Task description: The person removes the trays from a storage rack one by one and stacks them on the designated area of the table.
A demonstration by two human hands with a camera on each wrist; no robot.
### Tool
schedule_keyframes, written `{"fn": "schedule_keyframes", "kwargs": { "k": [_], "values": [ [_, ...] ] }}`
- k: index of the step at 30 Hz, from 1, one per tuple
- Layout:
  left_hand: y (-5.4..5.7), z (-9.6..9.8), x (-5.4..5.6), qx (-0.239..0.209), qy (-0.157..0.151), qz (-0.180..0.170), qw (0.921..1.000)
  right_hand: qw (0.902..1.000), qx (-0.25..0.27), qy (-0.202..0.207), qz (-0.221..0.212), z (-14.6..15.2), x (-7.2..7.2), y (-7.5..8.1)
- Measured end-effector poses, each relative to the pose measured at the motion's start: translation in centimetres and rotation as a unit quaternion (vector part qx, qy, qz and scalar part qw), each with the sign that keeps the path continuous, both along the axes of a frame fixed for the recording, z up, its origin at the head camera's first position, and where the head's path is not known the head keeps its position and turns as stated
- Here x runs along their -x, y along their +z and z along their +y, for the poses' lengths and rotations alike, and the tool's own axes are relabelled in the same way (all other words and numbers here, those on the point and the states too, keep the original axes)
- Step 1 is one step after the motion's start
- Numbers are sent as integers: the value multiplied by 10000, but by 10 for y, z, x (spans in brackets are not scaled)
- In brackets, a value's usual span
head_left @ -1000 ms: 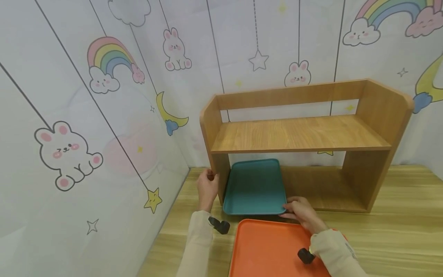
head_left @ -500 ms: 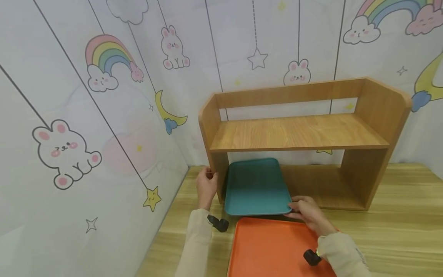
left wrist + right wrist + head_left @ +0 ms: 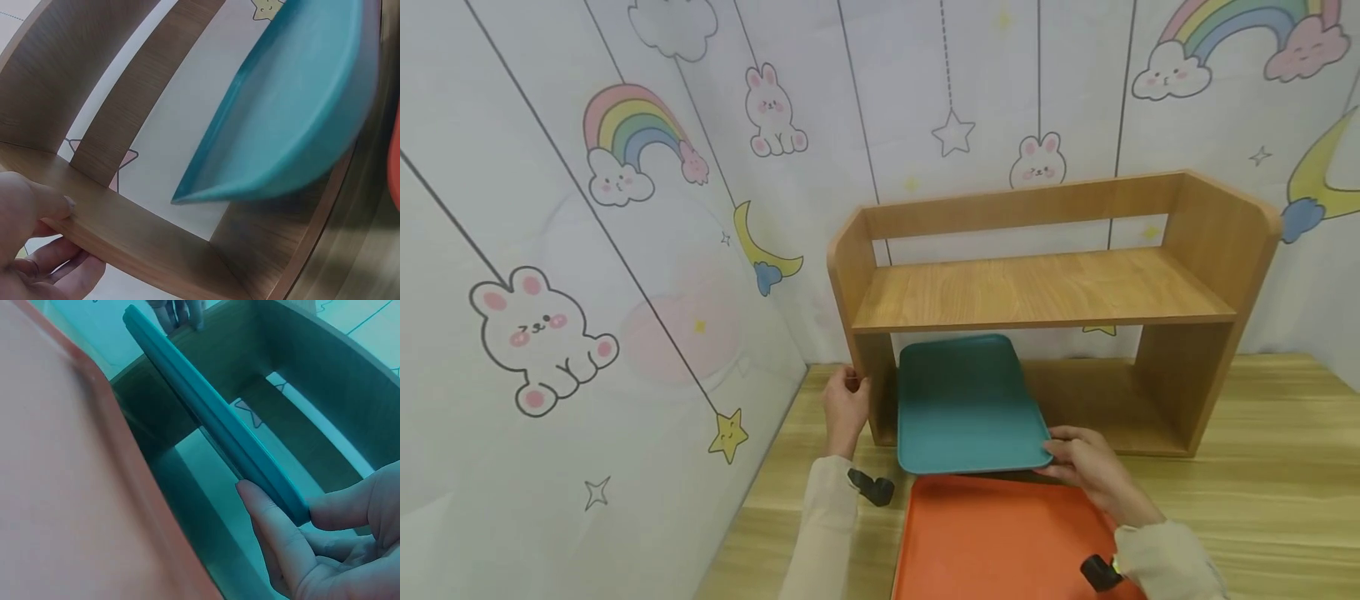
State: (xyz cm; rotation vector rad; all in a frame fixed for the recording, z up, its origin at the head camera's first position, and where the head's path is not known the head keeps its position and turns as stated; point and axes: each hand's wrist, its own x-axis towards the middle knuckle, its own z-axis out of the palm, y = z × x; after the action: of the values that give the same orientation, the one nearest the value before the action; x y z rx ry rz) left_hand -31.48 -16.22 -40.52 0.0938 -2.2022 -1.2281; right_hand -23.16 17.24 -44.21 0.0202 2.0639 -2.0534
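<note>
A teal tray (image 3: 966,408) is partly inside the lower compartment of a wooden desktop shelf (image 3: 1037,287), its front edge sticking out. My right hand (image 3: 1086,467) pinches the tray's front right corner, thumb and fingers on opposite faces, as the right wrist view shows. The tray is tilted there, its corner raised. My left hand (image 3: 846,408) holds the shelf's left side panel; in the left wrist view the thumb lies on one face of the panel (image 3: 125,231) and the fingers on the other. An orange tray (image 3: 1000,533) lies on the table in front, partly beneath my right forearm.
The shelf stands on a wood-grain table (image 3: 1277,467) near the back wall. A wall (image 3: 647,433) with cartoon prints runs close along the left. The shelf's upper board (image 3: 1045,287) overhangs the teal tray. Black wrist cameras (image 3: 1101,572) sit on both sleeves.
My right hand has moved right and slightly nearer, drawing the teal tray's front right corner with it. The tray has shifted away from the left panel. My left hand keeps its place.
</note>
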Motion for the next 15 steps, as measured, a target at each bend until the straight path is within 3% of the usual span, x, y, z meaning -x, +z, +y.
{"fn": "schedule_keyframes", "kwargs": {
  "k": [15],
  "values": [
    [-1, -1, 1, 34, -16, 89, 10000, 9995, 79, 140, 258, 22, -14, 7]
  ]
}}
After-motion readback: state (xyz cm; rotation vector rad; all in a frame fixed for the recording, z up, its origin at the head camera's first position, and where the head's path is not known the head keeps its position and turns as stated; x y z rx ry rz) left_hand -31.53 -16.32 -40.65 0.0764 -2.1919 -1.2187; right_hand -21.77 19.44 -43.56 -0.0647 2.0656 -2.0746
